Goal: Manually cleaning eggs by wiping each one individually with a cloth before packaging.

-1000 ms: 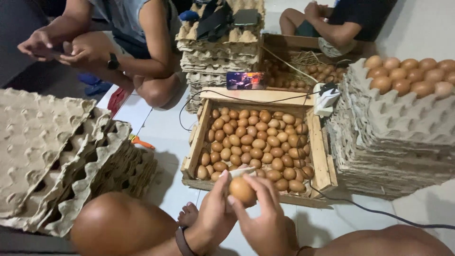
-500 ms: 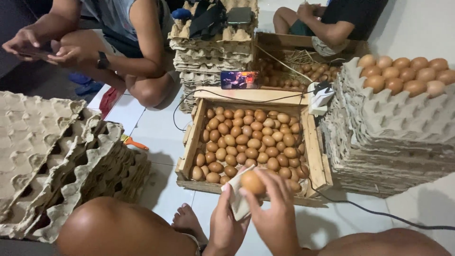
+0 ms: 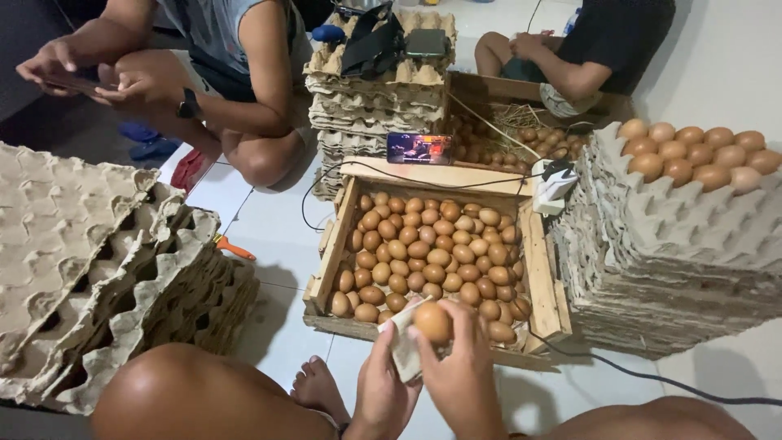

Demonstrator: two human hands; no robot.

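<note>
My right hand [image 3: 461, 371] holds a brown egg [image 3: 432, 321] at its fingertips. Against the egg my left hand [image 3: 381, 389] presses a pale cloth [image 3: 404, 349]. Both hands hover over the near edge of a wooden crate [image 3: 539, 275] filled with several brown eggs [image 3: 432, 248]. My bare knees show at the bottom of the view, and my foot rests on the white floor under the hands.
Stacks of empty grey egg trays [image 3: 98, 261] stand at left. At right a tall tray stack [image 3: 676, 253] carries eggs on top. A phone [image 3: 419, 148] leans behind the crate, with cables and a white charger [image 3: 555, 183]. Two seated people are behind; a second crate [image 3: 521, 122] is at back.
My hands and the egg have shifted slightly right and stay over the crate's near edge. The cloth has moved around the egg. The view has tilted a little.
</note>
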